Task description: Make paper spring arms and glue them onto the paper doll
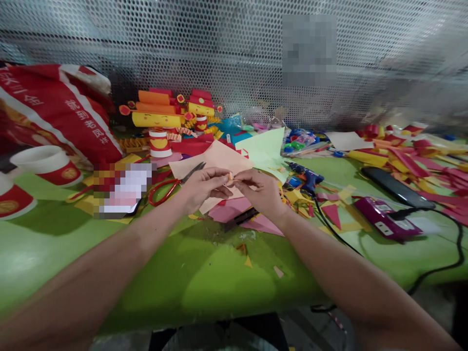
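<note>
Bare forearms [120, 258]; left hand [204, 186] and right hand [262, 191] together pinch a small orange paper piece [230, 177].
Two paper figures [157, 120] look assembled behind; this piece seems unfinished, unattached.

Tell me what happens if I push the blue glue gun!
The glue gun probably won't bend: its body looks like hard plastic. Its cord might tug back, and its uneven shape should keep it from rolling far.

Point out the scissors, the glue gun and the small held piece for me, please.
Scissors [187, 176], head view: blades.
Glue gun [309, 178], head view: blue body.
Small held piece [230, 177], head view: exposed part.
</note>
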Motion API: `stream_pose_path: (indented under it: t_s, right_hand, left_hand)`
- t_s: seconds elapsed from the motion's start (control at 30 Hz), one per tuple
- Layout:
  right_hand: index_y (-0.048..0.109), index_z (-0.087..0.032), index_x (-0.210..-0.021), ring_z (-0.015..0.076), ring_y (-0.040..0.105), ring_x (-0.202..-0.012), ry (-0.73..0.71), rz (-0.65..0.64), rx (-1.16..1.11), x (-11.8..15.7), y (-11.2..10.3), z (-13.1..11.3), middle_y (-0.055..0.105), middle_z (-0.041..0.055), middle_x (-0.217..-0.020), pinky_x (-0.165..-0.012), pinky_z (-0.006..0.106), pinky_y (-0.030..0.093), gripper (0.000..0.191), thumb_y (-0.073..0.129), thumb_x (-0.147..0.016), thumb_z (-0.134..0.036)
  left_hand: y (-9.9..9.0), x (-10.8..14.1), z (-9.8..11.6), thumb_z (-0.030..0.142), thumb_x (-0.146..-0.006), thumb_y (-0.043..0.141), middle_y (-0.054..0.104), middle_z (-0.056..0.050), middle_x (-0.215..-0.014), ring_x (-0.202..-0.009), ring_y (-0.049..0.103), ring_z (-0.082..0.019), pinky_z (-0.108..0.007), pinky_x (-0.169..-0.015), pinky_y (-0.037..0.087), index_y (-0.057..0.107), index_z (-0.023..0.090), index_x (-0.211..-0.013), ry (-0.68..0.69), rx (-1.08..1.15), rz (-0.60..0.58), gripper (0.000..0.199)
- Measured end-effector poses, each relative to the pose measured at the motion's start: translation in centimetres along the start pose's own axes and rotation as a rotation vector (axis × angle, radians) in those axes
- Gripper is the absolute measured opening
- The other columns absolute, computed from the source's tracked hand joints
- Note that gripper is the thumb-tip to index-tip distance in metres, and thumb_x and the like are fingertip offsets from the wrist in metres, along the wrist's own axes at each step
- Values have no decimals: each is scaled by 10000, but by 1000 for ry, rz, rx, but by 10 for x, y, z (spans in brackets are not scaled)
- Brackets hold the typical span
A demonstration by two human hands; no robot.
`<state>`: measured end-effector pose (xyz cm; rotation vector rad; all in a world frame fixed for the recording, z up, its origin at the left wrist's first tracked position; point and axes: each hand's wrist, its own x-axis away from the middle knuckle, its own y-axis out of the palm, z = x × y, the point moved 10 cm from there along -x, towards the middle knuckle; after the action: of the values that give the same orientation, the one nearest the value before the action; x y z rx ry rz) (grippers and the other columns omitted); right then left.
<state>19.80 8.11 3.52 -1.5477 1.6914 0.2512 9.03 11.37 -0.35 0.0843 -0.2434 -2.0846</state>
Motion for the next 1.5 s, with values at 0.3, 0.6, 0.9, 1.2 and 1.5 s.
stream_pose_path:
  t_s: [0.3,0.6,0.9,1.2,1.5]
  right_hand:
    - [641,-220,-796,134,652,-691,-167,-5,193,3,0,-20,707,8,-773,-615,241,505,157,507,-769,-141]
    - [627,-217,-828,132,646,-757,-130,-56,116,2,2,-17,695,25,-868,-681,257,507,249,430,-747,-88]
    - [631,-187,-800,120,603,-617,180,-138,56,2,13,10,683,27,-765,-551,230,471,122,588,-749,-289]
    - [654,-183,-752,103,578,-545,165,-152,117,2,16,9,687,-4,-671,-512,210,425,154,502,-757,-156]
    - [639,-167,-839,106,586,-591,236,-30,23,-25,-36,25,669,14,-723,-574,243,469,177,569,-751,-304]
  left_hand:
    - [-4,-2,-3,205,-667,664,643,12,-621,-531,632,-115,-247,-583,521,609,132,-799,-22,-43,61,160]
    - [-7,-2,6,202,-698,617,630,16,-657,-551,612,-109,-268,-604,516,607,150,-794,54,-248,113,109]
    - [-1,10,30,231,-748,556,688,-24,-828,-731,605,-145,-246,-701,455,668,196,-854,318,-890,216,159]
    - [-2,3,18,261,-712,569,670,-17,-733,-652,586,-138,-239,-615,454,645,161,-1030,233,-783,150,342]
    - [-13,0,4,143,-662,631,640,-17,-635,-594,618,-135,-243,-558,480,607,158,-719,13,-477,201,64]
